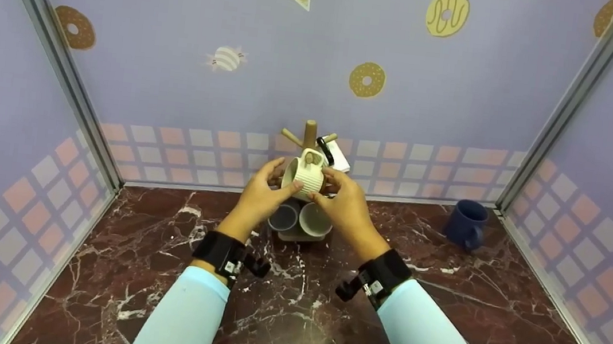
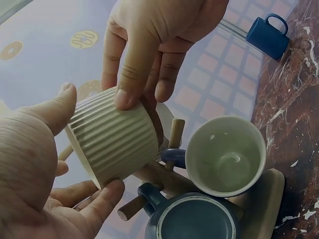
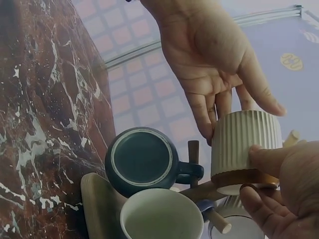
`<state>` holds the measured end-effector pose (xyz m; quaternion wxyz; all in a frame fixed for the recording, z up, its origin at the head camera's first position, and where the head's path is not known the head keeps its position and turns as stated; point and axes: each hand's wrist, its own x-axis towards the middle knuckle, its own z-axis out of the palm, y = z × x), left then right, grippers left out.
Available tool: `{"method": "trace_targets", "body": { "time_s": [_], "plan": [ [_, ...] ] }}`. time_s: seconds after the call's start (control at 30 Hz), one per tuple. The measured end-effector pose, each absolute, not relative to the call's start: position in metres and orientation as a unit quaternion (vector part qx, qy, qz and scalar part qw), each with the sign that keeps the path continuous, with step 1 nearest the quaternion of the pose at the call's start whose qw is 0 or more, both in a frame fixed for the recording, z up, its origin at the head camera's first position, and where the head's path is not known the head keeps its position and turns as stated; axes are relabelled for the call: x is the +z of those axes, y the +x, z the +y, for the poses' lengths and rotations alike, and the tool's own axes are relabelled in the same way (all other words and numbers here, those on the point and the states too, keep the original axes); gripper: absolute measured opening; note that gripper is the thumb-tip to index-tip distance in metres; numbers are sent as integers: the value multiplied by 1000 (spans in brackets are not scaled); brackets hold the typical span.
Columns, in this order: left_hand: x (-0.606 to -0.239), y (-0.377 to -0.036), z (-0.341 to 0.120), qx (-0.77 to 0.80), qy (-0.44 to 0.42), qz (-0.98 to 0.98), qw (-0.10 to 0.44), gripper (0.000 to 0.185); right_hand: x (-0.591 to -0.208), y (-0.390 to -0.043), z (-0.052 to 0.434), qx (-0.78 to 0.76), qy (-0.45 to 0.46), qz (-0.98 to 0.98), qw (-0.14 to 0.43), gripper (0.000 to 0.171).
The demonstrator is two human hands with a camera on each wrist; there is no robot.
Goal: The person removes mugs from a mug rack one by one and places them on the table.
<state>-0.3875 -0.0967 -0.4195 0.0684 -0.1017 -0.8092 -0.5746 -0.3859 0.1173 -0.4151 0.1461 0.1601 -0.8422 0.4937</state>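
Left hand (image 1: 262, 197) and right hand (image 1: 346, 204) are gripping the cup (image 1: 311, 182).
They should be guiding its handle (image 1: 314, 152) slowly near the pegs (image 1: 291, 136).

Cup (image 1: 311, 182) before rack post (image 1: 310, 132), above two hung mugs (image 1: 315, 220); another mug (image 1: 463, 221) right, on table (image 1: 97, 286).

1. Head view: high and farthest, facing forward and down at the table (image 1: 294, 326) and back wall (image 1: 294, 78).
2. Left wrist view: close to the cup (image 2: 117, 137), tilted sideways, table at right.
3. Right wrist view: also close, tilted oppositely, table at left.
4. All share the cup; head and left wrist share the lone mug (image 1: 463, 223).
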Motion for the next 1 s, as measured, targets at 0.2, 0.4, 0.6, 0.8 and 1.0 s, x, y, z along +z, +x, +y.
{"method": "trace_targets", "body": {
  "time_s": [0.2,0.4,0.6,0.8,1.0],
  "plan": [
    [-419,-386,-93,-566,-103,-814,78,91,-416,-387,118,498,164,-837,157,65],
    [-417,-380,-94,-565,-94,-813,106,95,-412,-383,118,509,170,-830,155,66],
    [-419,-367,-94,-582,-80,-799,126,103,-411,-373,119,516,178,-822,161,66],
    [-424,-346,-95,-583,-81,-785,194,111,-415,-358,121,539,192,-805,154,65],
    [-431,-324,-92,-607,-99,-750,245,119,-424,-342,120,602,199,-763,130,62]
  ]
}}
